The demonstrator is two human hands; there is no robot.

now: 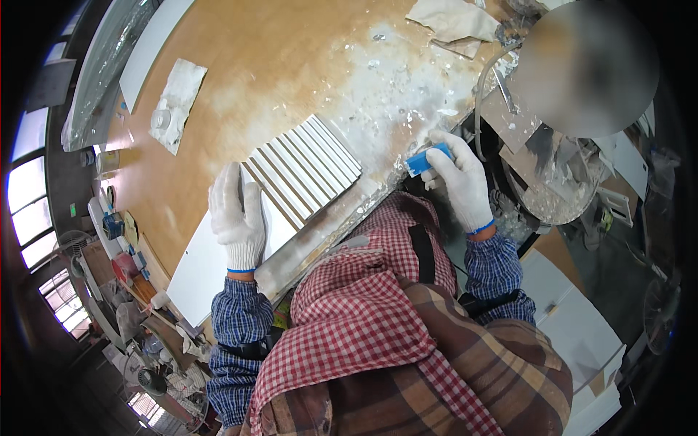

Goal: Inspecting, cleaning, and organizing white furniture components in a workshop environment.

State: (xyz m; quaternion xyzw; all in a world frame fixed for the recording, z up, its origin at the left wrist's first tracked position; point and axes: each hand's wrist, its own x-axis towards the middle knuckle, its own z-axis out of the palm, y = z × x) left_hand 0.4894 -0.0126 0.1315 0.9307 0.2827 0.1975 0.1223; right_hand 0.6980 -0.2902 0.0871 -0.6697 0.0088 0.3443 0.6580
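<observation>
My left hand [237, 216], in a white knit glove, lies flat with its fingers stretched out over a white board [200, 272]. Beside its thumb is a row of white strips [304, 171] with brown edges, lying side by side near the table's front edge. Whether they are joined cannot be made out. My right hand [461, 183], also gloved, grips a small blue block [427, 160] that looks like a sanding block. It is off to the right of the strips, at the table's edge.
The brown table [240, 65] carries white dust and flakes. A whitish cloth [178, 102] lies at the left, another crumpled cloth [458, 23] at the far right. A grey hose [478, 102] hangs by the right edge, near a dusty round container [560, 196]. White panels [574, 320] stand at lower right.
</observation>
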